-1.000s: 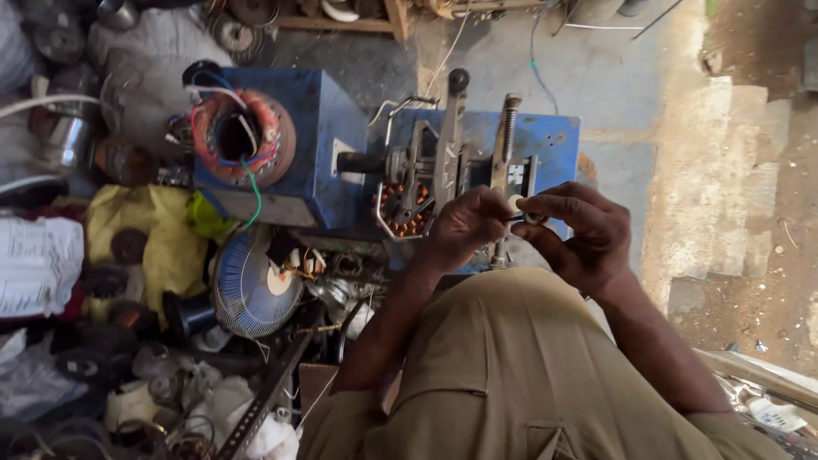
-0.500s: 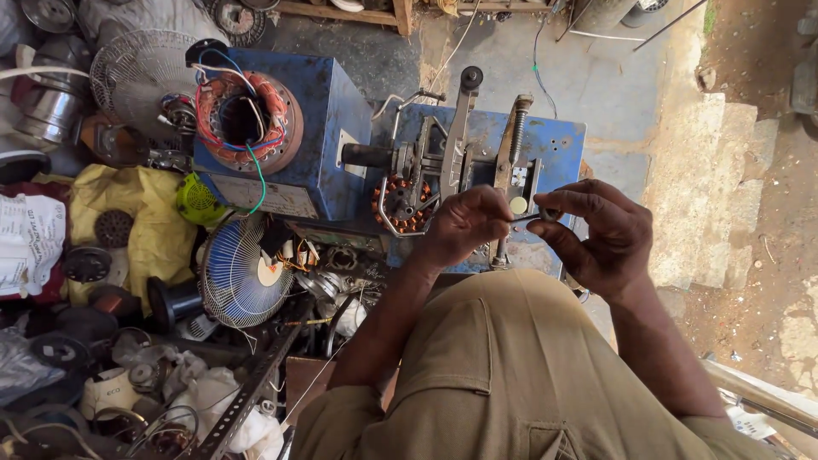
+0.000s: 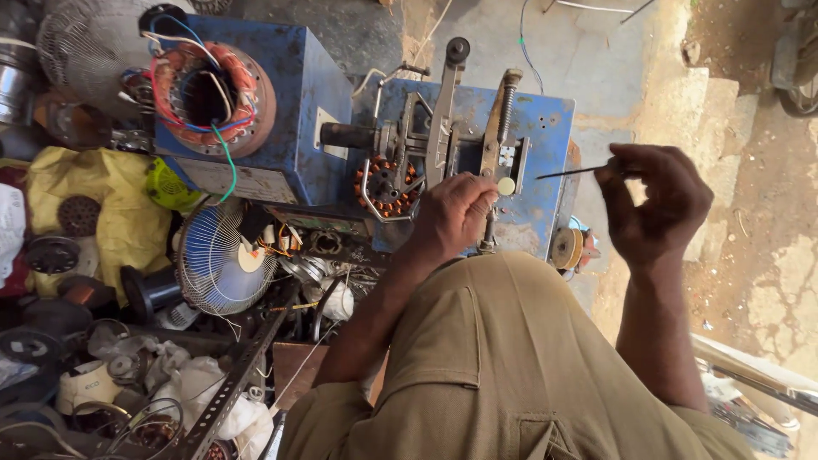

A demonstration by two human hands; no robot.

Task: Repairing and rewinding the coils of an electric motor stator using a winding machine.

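Head view: right hand point(image 3: 660, 204) fingers pinch thin rod point(image 3: 569, 173); left hand point(image 3: 456, 213) fingers curl on winding machine point(image 3: 477, 145).

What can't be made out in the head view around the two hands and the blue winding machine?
- Left hand: its fingertips and whatever they touch on the blue metal winding machine are hidden by the hand's own back.
- Right hand: grip on the thin dark rod is covered by curled fingers.
- Any wire: too thin to see.
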